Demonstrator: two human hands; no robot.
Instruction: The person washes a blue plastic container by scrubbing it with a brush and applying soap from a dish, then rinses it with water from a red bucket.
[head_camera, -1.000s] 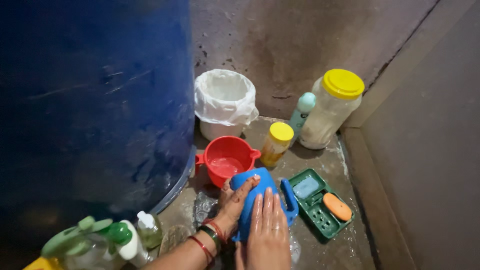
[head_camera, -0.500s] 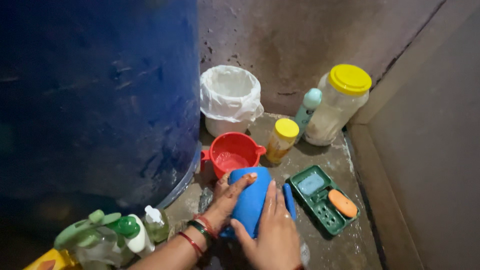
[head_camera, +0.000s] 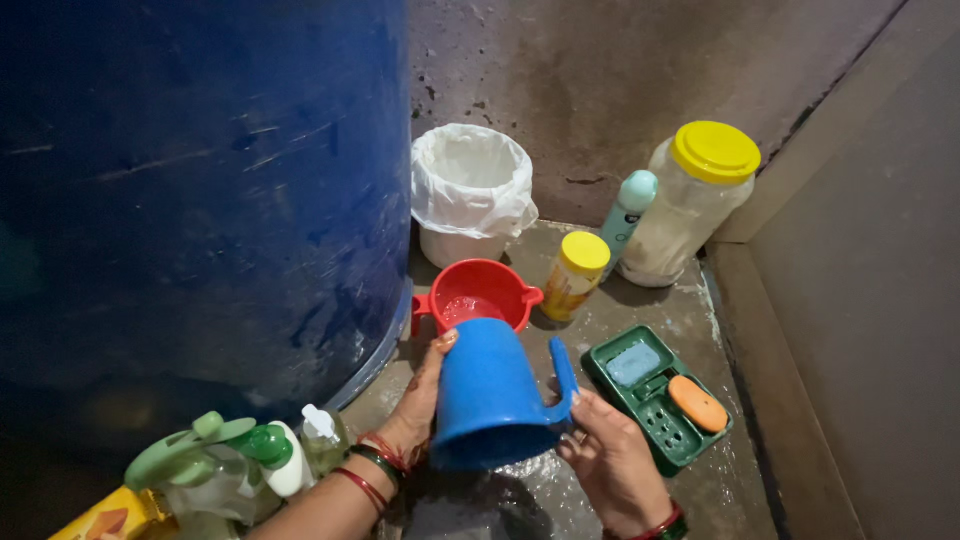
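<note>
A blue plastic mug (head_camera: 488, 395) is held upside-down-tilted over the wet floor, its handle pointing right. My left hand (head_camera: 420, 395) grips its left side, bangles on the wrist. My right hand (head_camera: 615, 465) sits just right of the mug, fingers at the base of the handle. Behind the mug stands a red mug (head_camera: 480, 292) with water in it.
A large blue barrel (head_camera: 200, 190) fills the left. A white-lined bin (head_camera: 470, 190), a small yellow-capped bottle (head_camera: 577, 275), a teal-capped bottle (head_camera: 630, 210) and a yellow-lidded jar (head_camera: 695, 200) stand by the wall. A green soap tray (head_camera: 655, 395) lies right; pump bottles (head_camera: 260, 460) lower left.
The blue mug has been lifted and turned so its handle faces right. My right hand slid off the mug's back to the handle side.
</note>
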